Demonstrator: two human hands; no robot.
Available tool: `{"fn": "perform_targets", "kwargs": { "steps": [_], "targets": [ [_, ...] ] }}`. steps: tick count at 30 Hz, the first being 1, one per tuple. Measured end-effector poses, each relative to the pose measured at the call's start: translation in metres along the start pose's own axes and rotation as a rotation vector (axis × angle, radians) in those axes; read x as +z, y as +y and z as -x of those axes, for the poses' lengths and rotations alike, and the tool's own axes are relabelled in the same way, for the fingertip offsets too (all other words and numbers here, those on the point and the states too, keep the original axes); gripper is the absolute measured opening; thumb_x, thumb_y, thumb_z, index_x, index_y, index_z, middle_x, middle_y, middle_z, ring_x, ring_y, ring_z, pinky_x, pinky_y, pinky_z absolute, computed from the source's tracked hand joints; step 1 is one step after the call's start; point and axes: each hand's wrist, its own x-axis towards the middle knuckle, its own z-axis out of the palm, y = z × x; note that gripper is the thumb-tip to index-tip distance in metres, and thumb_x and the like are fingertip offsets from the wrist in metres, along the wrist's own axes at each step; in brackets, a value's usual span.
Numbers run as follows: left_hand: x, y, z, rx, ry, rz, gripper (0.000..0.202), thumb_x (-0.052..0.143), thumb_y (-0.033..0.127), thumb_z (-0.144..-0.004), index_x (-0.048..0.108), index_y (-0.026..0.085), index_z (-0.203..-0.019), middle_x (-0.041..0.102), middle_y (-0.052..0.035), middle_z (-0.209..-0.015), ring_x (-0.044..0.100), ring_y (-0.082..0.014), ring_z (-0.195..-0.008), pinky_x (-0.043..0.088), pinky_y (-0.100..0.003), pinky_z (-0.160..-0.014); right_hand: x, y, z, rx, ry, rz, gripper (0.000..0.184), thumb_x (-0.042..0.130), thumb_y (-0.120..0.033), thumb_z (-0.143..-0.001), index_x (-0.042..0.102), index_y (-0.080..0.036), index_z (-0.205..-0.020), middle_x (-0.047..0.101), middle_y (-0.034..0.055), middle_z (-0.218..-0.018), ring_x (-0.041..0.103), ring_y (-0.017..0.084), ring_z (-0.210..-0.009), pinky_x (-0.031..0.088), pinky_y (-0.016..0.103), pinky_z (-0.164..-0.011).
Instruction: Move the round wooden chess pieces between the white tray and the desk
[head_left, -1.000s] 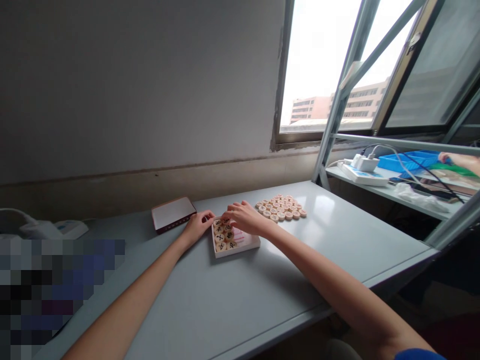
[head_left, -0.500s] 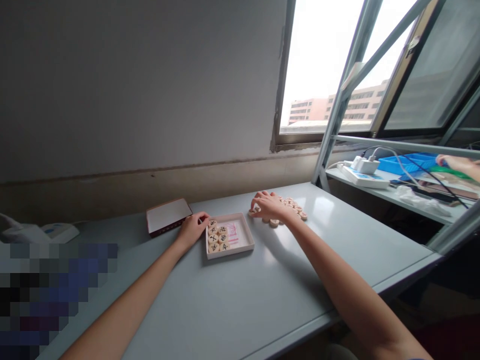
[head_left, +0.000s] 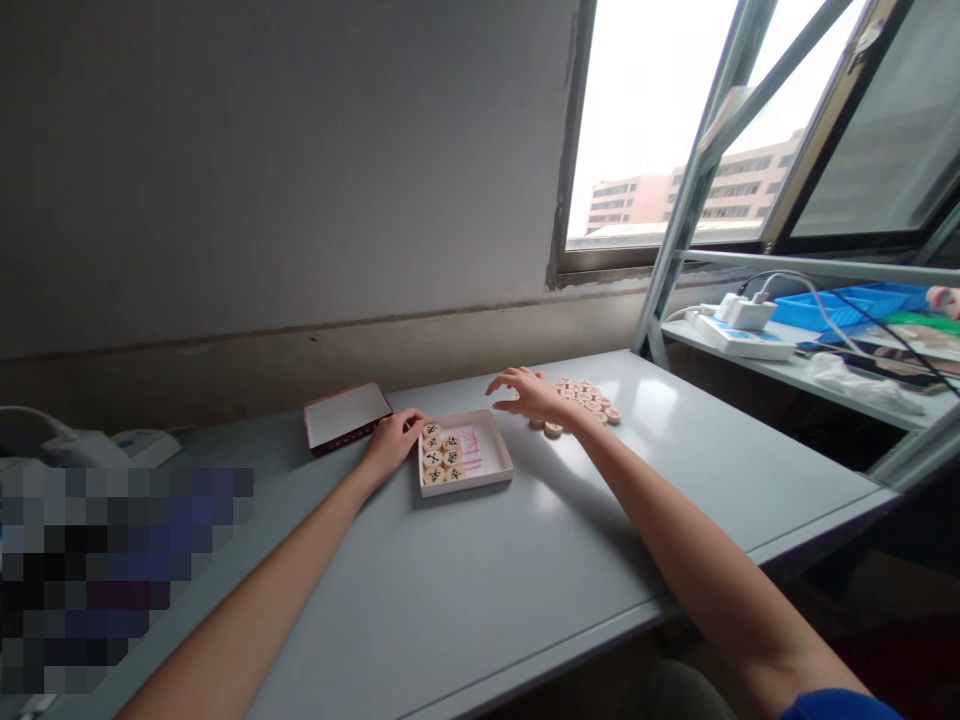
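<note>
An open white box (head_left: pixel 491 484) sits on the table with several round Chinese chess pieces (head_left: pixel 433 459) laid in its left side, their dark characters facing up. At the box's upper left corner, my left hand (head_left: pixel 394 440) has its fingers curled against the rim, gripping it. My right hand (head_left: pixel 529 395) hovers just beyond the box's upper right, fingers apart and thumb spread from them; I see nothing between the fingertips. Behind that hand lies a cluster of more chess pieces (head_left: pixel 589 397), partly hidden by the hand and wrist. Pink print shows on the box's floor.
A dark red box lid (head_left: pixel 346 418), white inside, leans near the wall left of the box. On a side shelf at right are a power strip (head_left: pixel 742 335), cables, a blue tray (head_left: pixel 840 307) and crumpled tissue (head_left: pixel 862 380). Another person's hand (head_left: pixel 943 300) shows at the far right.
My right hand has moved off the near-left part of the cluster, its fingers spreading. My left hand stays at the box rim. The view has shifted slightly.
</note>
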Motion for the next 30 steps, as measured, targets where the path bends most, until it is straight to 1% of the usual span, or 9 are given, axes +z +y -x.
{"fn": "perform_targets", "kwargs": {
  "steps": [2, 6, 11, 14, 18, 20, 23, 27, 30],
  "targets": [
    [0.0, 0.0, 0.0, 0.008, -0.002, -0.001, 0.031, 0.035, 0.036, -0.071, 0.058, 0.017, -0.075, 0.065, -0.0067, -0.081, 0.057, -0.0192, -0.077, 0.04, -0.028, -0.072, 0.002, -0.012, -0.002, -0.11, -0.016, -0.086, 0.02, 0.055, -0.028, -0.079, 0.059, -0.025, -0.098, 0.057, 0.0042, -0.101, 0.047, 0.02, -0.097, 0.031, 0.033, -0.082],
    [0.001, -0.002, -0.001, 0.028, 0.002, -0.001, 0.03, 0.035, 0.035, -0.072, 0.059, 0.016, -0.076, 0.065, -0.0068, -0.082, 0.057, -0.0189, -0.078, 0.04, -0.028, -0.073, 0.013, -0.044, -0.002, -0.305, -0.197, -0.078, 0.023, 0.059, -0.023, -0.075, 0.059, -0.025, -0.098, 0.058, 0.0041, -0.099, 0.05, 0.019, -0.095, 0.032, 0.029, -0.078],
    [0.002, -0.004, -0.001, 0.037, 0.003, 0.001, 0.03, 0.035, 0.035, -0.073, 0.059, 0.016, -0.076, 0.065, -0.0062, -0.08, 0.058, -0.019, -0.077, 0.041, -0.027, -0.072, 0.025, -0.062, 0.001, -0.278, -0.158, 0.037, 0.023, 0.056, -0.02, -0.078, 0.056, -0.02, -0.101, 0.058, 0.0075, -0.101, 0.051, 0.021, -0.095, 0.032, 0.029, -0.074],
    [0.002, -0.004, -0.001, 0.032, 0.0, 0.0, 0.03, 0.035, 0.035, -0.072, 0.059, 0.017, -0.076, 0.065, -0.0056, -0.078, 0.058, -0.0191, -0.077, 0.041, -0.027, -0.071, 0.021, -0.057, 0.0, -0.253, -0.144, 0.033, 0.02, 0.06, -0.03, -0.075, 0.059, -0.018, -0.091, 0.058, 0.0072, -0.097, 0.051, 0.021, -0.093, 0.032, 0.029, -0.074],
    [0.002, -0.003, -0.001, 0.025, 0.009, -0.003, 0.03, 0.035, 0.035, -0.072, 0.059, 0.017, -0.076, 0.065, -0.0058, -0.08, 0.058, -0.0191, -0.077, 0.041, -0.028, -0.071, 0.0, -0.039, -0.001, -0.206, -0.102, -0.057, 0.023, 0.06, -0.04, -0.072, 0.061, -0.021, -0.085, 0.056, 0.0046, -0.093, 0.048, 0.021, -0.094, 0.031, 0.032, -0.081],
    [0.001, -0.001, 0.0, 0.024, 0.011, -0.002, 0.03, 0.035, 0.035, -0.072, 0.059, 0.017, -0.076, 0.065, -0.0057, -0.08, 0.058, -0.019, -0.076, 0.041, -0.028, -0.071, -0.013, -0.027, 0.002, -0.148, -0.096, -0.077, 0.022, 0.059, -0.04, -0.072, 0.062, -0.023, -0.087, 0.055, 0.0039, -0.092, 0.046, 0.021, -0.096, 0.031, 0.032, -0.082],
    [0.001, 0.0, 0.0, 0.023, 0.008, -0.005, 0.03, 0.035, 0.035, -0.072, 0.059, 0.017, -0.076, 0.065, -0.0057, -0.079, 0.058, -0.0188, -0.076, 0.041, -0.027, -0.07, -0.027, -0.01, 0.011, -0.007, -0.201, -0.003, 0.021, 0.059, -0.04, -0.071, 0.063, -0.025, -0.085, 0.053, 0.0047, -0.092, 0.046, 0.023, -0.096, 0.034, 0.032, -0.079],
    [0.001, 0.0, 0.0, 0.02, 0.009, -0.017, 0.03, 0.034, 0.035, -0.072, 0.058, 0.018, -0.075, 0.065, -0.0053, -0.079, 0.058, -0.0183, -0.075, 0.041, -0.027, -0.07, -0.034, 0.005, 0.02, 0.21, -0.226, 0.127, 0.025, 0.061, -0.033, -0.067, 0.061, -0.023, -0.09, 0.053, 0.007, -0.098, 0.047, 0.025, -0.094, 0.037, 0.032, -0.073],
    [0.001, 0.0, 0.0, 0.022, 0.01, -0.017, 0.03, 0.034, 0.035, -0.072, 0.058, 0.018, -0.074, 0.065, -0.0052, -0.08, 0.058, -0.0181, -0.076, 0.041, -0.027, -0.071, -0.034, 0.003, 0.018, 0.156, -0.239, -0.045, 0.028, 0.06, -0.032, -0.068, 0.058, -0.023, -0.094, 0.055, 0.0047, -0.094, 0.051, 0.019, -0.084, 0.039, 0.027, -0.065]
  ]
}}
